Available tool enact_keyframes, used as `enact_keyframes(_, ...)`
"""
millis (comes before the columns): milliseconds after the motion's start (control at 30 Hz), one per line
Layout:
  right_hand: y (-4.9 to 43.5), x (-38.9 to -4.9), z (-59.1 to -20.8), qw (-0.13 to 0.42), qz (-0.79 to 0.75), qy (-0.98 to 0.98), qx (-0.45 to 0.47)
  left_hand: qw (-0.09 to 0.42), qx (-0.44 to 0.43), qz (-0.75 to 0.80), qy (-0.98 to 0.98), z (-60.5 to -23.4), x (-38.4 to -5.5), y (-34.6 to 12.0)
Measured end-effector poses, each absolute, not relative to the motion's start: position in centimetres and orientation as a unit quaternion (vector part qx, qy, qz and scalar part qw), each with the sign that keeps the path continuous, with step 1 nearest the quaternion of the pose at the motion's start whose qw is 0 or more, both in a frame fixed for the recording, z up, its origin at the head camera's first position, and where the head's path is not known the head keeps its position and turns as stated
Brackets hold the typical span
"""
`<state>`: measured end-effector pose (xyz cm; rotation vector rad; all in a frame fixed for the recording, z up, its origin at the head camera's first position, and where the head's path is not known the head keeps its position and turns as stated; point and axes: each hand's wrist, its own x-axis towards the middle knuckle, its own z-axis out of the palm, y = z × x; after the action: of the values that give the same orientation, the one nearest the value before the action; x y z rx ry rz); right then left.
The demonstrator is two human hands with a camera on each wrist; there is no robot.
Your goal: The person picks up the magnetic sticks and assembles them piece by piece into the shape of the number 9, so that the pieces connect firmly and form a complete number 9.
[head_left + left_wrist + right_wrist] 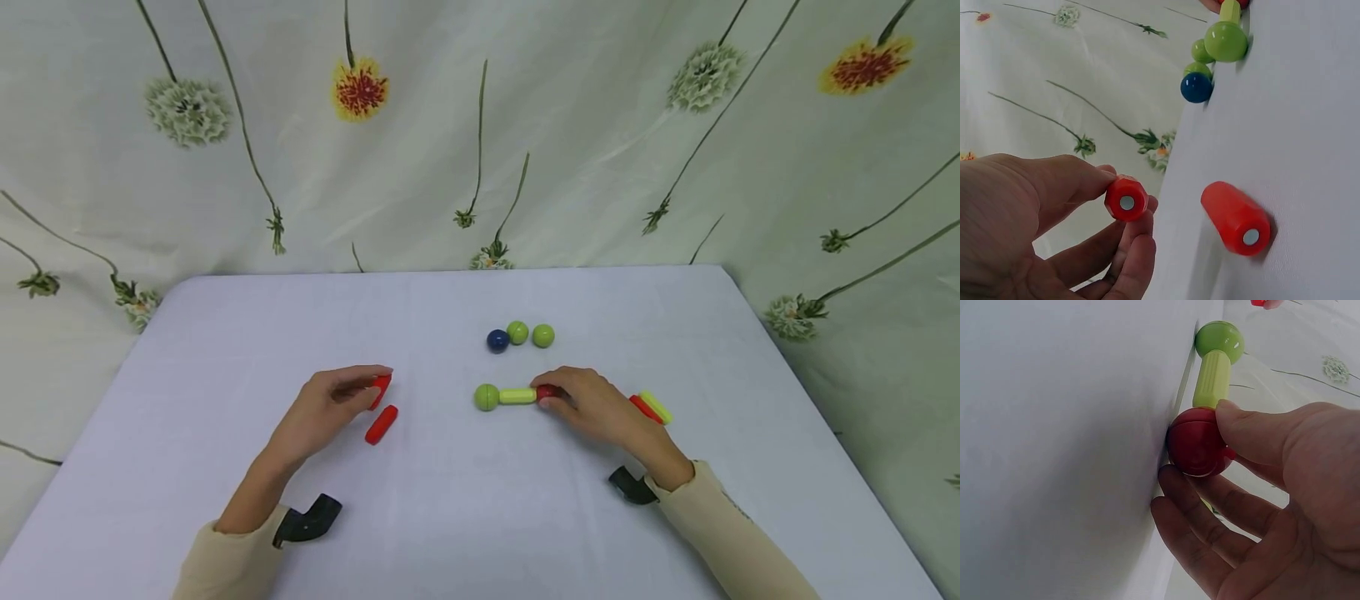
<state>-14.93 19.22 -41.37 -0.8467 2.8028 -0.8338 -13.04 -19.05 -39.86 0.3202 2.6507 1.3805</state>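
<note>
My left hand [324, 410] pinches a red magnetic rod [1126, 198] between thumb and fingers, its round metal end facing the left wrist camera. Just beside it, a second red rod [382, 425] lies on the table. Over to the right, my right hand [592, 406] grips a dark red ball [1199, 442] between thumb and fingers. That ball meets one end of a yellow-green rod [517, 396], whose other end meets a green ball [486, 397]. This ball-rod-ball row lies along the tabletop.
Behind the row sit a dark blue ball [497, 341] and two green balls [543, 336]. Partly behind my right wrist lie a red rod [647, 408] and a yellow rod [657, 407]. The white table [247, 333] ends at a flowered cloth [420, 167].
</note>
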Motion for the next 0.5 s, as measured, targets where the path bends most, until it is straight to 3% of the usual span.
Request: enact_keyframes(500, 19.3, -15.0, -41.4, 0.052, -0.268, 0.92, -0.281, 0.169, 0.095, 0.578, 0.792, -40.5, -12.0, -13.9)
